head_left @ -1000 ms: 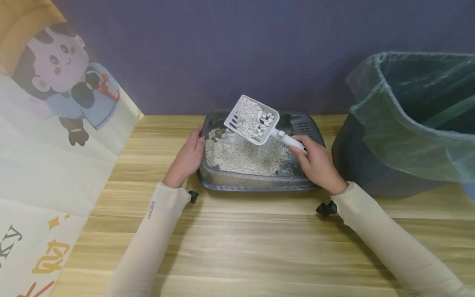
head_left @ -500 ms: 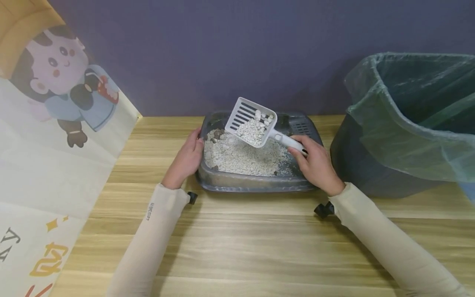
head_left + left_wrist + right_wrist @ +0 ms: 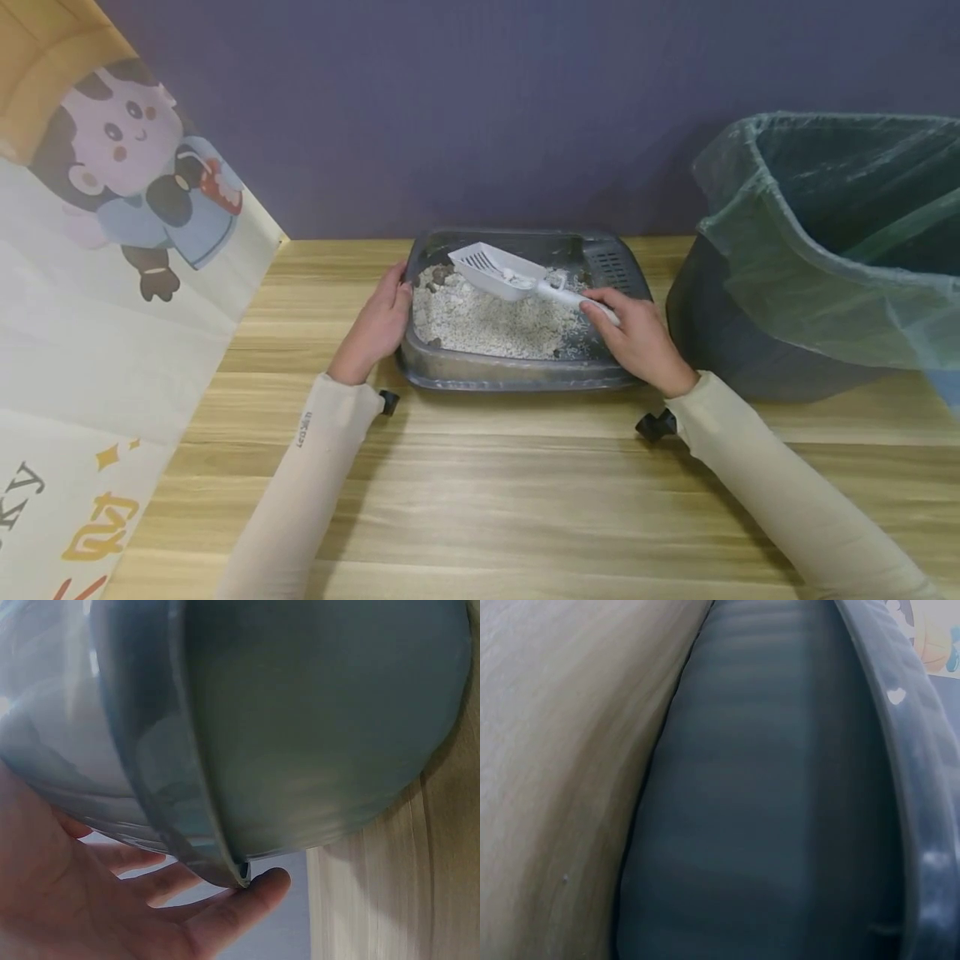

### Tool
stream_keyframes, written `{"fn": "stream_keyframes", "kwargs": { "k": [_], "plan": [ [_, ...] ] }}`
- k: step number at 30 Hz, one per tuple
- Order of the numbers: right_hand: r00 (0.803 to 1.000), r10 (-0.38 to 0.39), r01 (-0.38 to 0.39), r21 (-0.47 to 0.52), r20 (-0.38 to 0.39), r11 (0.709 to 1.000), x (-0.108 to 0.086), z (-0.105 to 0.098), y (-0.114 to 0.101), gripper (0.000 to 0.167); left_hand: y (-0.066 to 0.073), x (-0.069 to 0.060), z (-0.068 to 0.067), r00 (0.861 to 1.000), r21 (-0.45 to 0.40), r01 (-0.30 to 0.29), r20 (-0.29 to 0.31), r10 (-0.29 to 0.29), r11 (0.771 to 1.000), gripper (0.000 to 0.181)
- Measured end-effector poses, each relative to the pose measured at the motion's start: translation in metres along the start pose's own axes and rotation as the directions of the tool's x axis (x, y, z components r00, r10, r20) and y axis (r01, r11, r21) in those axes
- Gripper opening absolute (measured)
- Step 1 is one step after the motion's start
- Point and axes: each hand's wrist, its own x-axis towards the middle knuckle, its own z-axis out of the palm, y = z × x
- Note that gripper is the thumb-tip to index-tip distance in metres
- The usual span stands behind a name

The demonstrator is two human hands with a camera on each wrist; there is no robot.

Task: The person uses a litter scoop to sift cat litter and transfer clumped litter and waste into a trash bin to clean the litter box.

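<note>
A grey litter box (image 3: pixel 517 377) holds pale granular litter (image 3: pixel 495 321) with a few brown clumps (image 3: pixel 441 273). My left hand (image 3: pixel 377 321) holds its left rim; in the left wrist view the fingers (image 3: pixel 232 911) reach beneath the rim. My right hand (image 3: pixel 636 337) grips the handle of a white slotted litter scoop (image 3: pixel 517 293) above the litter, the scoop tilted, with some white pieces in its pan. The right wrist view shows the box's outer wall (image 3: pixel 727 795) and rim, but no hand or scoop.
On the right stands a dark bin (image 3: pixel 738 333) lined with a translucent green bag (image 3: pixel 817 275). A purple wall (image 3: pixel 480 117) is behind the litter box. A white printed panel (image 3: pixel 97 350) borders the wooden tabletop (image 3: pixel 525 500) on the left.
The scoop has dropped lower and tilted over, and the load of litter in it has shrunk to a few white pieces. The left hand stays at the box rim.
</note>
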Motion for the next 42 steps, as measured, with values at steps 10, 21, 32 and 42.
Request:
{"fn": "stream_keyframes", "kwargs": {
  "k": [10,21,32,42],
  "plan": [
    [1.0,-0.012,0.012,-0.007,0.009,1.0,-0.002,-0.003,-0.001,0.031,0.003,0.001,0.002,1.0,0.0,-0.014,0.002,0.014,1.0,0.052],
    [1.0,-0.01,0.01,0.019,-0.028,1.0,-0.002,-0.016,-0.007,0.038,0.004,0.001,0.002,1.0,-0.003,-0.012,0.017,0.012,1.0,0.053],
    [0.995,-0.068,0.058,-0.132,-0.072,0.99,0.002,-0.062,-0.054,0.033,0.0,0.001,0.0,1.0,0.014,-0.004,0.016,0.003,1.0,0.052],
    [0.97,-0.173,0.1,-0.366,-0.172,0.925,0.012,-0.141,-0.1,0.025,-0.006,-0.002,0.002,0.999,0.018,0.008,0.033,-0.009,1.0,0.052]
  ]
}}
